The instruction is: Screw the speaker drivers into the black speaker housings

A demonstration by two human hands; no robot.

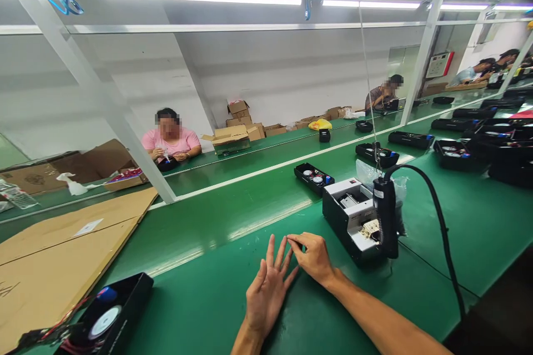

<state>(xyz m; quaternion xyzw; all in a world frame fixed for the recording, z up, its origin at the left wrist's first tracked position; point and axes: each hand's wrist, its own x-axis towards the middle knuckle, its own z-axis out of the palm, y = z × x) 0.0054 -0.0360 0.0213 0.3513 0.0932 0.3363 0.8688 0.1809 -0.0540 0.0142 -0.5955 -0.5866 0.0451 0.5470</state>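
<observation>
My left hand (268, 291) lies palm-down on the green workbench (200, 266) with its fingers spread. My right hand (313, 256) sits just beyond it, thumb and forefinger pinched together near the left fingertips, with nothing visible between them. To the right of my hands stands a black and white boxy machine (348, 219), its top open. A black handheld tool (385, 216) hangs in front of the machine on a thick black cable (437, 227). Neither hand touches the machine or the tool.
An open black box (109, 313) with a round white part lies at the near left, beside a large cardboard sheet (54, 255). Several black trays (314, 177) stand along the bench. Beyond a glass partition (266, 83), two seated workers face me, near stacked cardboard boxes (239, 130).
</observation>
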